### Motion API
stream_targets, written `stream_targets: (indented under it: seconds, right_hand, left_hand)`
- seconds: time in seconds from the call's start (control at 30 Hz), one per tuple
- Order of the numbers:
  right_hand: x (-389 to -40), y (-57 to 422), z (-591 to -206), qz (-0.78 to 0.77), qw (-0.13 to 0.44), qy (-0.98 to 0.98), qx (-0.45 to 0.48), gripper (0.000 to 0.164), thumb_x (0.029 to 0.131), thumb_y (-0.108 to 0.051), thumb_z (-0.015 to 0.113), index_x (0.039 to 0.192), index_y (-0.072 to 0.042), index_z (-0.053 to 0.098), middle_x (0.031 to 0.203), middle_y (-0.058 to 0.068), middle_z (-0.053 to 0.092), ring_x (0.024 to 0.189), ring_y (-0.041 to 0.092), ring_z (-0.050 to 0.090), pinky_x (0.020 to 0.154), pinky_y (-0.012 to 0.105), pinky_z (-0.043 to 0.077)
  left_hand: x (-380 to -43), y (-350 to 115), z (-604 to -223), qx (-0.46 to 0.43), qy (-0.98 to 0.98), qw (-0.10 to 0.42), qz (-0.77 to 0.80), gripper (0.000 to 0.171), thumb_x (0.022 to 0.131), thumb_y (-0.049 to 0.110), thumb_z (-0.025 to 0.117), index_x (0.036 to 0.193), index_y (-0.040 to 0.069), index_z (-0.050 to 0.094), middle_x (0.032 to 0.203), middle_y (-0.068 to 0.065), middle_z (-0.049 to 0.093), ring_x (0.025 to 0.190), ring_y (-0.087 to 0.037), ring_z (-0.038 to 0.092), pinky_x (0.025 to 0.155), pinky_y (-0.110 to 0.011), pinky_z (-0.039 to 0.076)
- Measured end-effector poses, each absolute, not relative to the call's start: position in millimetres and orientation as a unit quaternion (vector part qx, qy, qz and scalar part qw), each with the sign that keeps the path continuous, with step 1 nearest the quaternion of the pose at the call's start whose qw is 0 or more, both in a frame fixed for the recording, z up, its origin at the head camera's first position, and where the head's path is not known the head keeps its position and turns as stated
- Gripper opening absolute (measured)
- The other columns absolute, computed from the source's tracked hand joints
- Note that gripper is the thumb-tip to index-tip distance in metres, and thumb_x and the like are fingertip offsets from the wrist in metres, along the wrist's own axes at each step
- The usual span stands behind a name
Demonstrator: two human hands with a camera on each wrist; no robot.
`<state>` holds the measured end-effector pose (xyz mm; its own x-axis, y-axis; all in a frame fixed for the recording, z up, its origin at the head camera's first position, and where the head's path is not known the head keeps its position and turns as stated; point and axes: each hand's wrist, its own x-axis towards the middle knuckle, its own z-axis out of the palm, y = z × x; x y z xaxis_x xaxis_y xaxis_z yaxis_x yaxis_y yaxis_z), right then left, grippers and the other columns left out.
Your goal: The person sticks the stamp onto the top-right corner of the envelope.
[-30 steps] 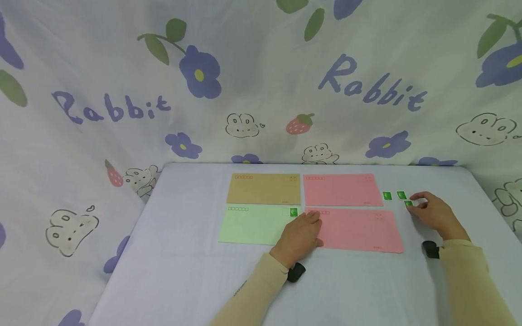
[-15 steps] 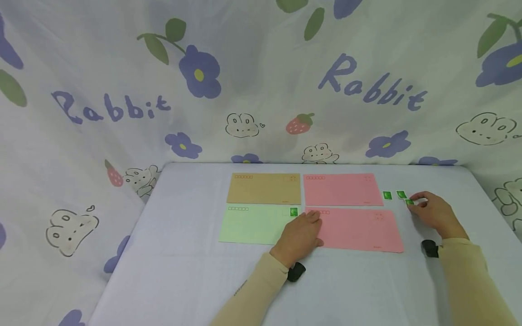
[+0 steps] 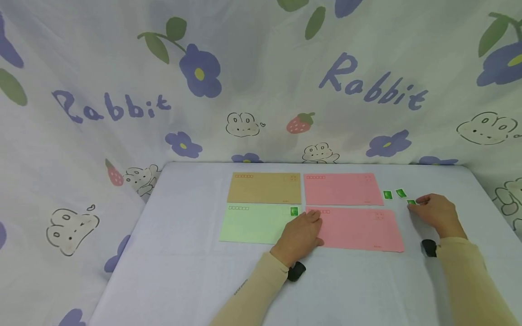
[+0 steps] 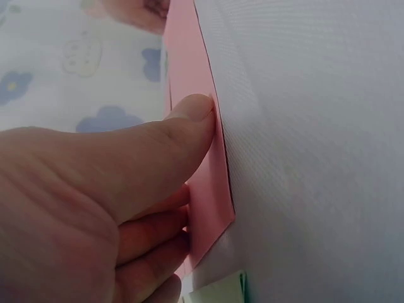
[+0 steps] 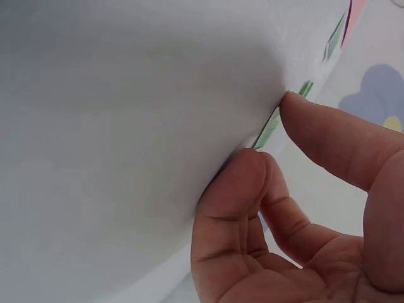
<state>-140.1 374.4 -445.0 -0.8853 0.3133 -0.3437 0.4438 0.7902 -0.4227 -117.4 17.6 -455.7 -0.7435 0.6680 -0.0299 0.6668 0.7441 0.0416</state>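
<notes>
My left hand (image 3: pixel 297 237) rests on the left end of the front pink envelope (image 3: pixel 355 231), its thumb at the near edge and its other fingertips near the far edge. In the left wrist view the thumb touches the pink paper (image 4: pixel 196 57). At the right, my right hand (image 3: pixel 440 215) holds a green stamp (image 3: pixel 411 202) by its edges, low at the tablecloth. The right wrist view has this stamp (image 5: pixel 267 131) between thumb and forefinger. Two more green stamps lie flat beyond it, one tilted (image 3: pixel 401 193) and one nearer the envelopes (image 3: pixel 388 194).
A light green envelope (image 3: pixel 253 226) with a stamp (image 3: pixel 294 211) at its upper right lies left of the front pink one. Behind them are a tan envelope (image 3: pixel 264 188) and another pink envelope (image 3: pixel 342 190). A printed curtain (image 3: pixel 261 81) hangs behind the table.
The stamp at my right fingers has shifted slightly right, away from the tilted stamp it had touched, which has turned a little. My left hand stays on the pink envelope.
</notes>
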Motion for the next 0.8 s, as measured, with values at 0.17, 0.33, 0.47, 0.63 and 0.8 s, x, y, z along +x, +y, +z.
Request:
stream_targets:
  seconds: [0.17, 0.33, 0.47, 0.63, 0.8]
  right_hand:
    - [-143.0, 379.7, -445.3, -0.266, 0.144, 0.934, 0.191, 0.054, 0.084, -0.032, 0.061, 0.113, 0.012, 0.052, 0.108, 0.032, 0.051, 0.092, 0.041, 0.05, 0.066, 0.044, 0.046]
    - [-144.6, 380.1, -442.2, -0.263, 0.156, 0.932, 0.193, 0.053, 0.083, -0.031, 0.062, 0.112, 0.012, 0.053, 0.107, 0.032, 0.052, 0.093, 0.042, 0.049, 0.068, 0.046, 0.046]
    - [-145.6, 376.6, -439.8, -0.234, 0.158, 0.936, 0.208, 0.053, 0.083, -0.031, 0.061, 0.112, 0.013, 0.053, 0.108, 0.033, 0.051, 0.096, 0.045, 0.048, 0.071, 0.049, 0.046]
    - [-145.1, 376.3, -439.2, -0.228, 0.162, 0.936, 0.212, 0.05, 0.083, -0.028, 0.062, 0.112, 0.012, 0.054, 0.109, 0.033, 0.05, 0.097, 0.046, 0.046, 0.073, 0.05, 0.045]
    - [-145.7, 378.9, -441.0, -0.248, 0.163, 0.932, 0.21, 0.046, 0.084, -0.026, 0.063, 0.111, 0.011, 0.055, 0.108, 0.032, 0.051, 0.095, 0.043, 0.046, 0.073, 0.05, 0.044]
  left_hand:
    - [-117.5, 17.4, -457.0, 0.358, 0.934, 0.017, 0.015, 0.052, 0.082, 0.046, 0.065, 0.12, 0.011, 0.06, 0.138, -0.002, 0.048, 0.129, -0.012, 0.04, 0.108, -0.025, 0.03]
    - [-116.9, 17.1, -455.8, 0.357, 0.934, 0.018, 0.015, 0.052, 0.083, 0.046, 0.064, 0.121, 0.011, 0.06, 0.138, -0.002, 0.048, 0.13, -0.012, 0.039, 0.108, -0.024, 0.029]
    - [-116.7, 17.0, -454.5, 0.356, 0.934, 0.021, 0.02, 0.051, 0.083, 0.045, 0.065, 0.12, 0.011, 0.06, 0.138, -0.002, 0.047, 0.13, -0.012, 0.039, 0.108, -0.024, 0.029]
    - [-116.6, 17.6, -453.7, 0.356, 0.934, 0.024, 0.022, 0.051, 0.083, 0.045, 0.065, 0.12, 0.011, 0.061, 0.138, -0.003, 0.047, 0.13, -0.013, 0.04, 0.109, -0.025, 0.029]
    - [-117.3, 17.2, -454.4, 0.356, 0.934, 0.024, 0.022, 0.05, 0.083, 0.045, 0.065, 0.119, 0.011, 0.061, 0.138, -0.003, 0.047, 0.13, -0.013, 0.039, 0.109, -0.025, 0.029]
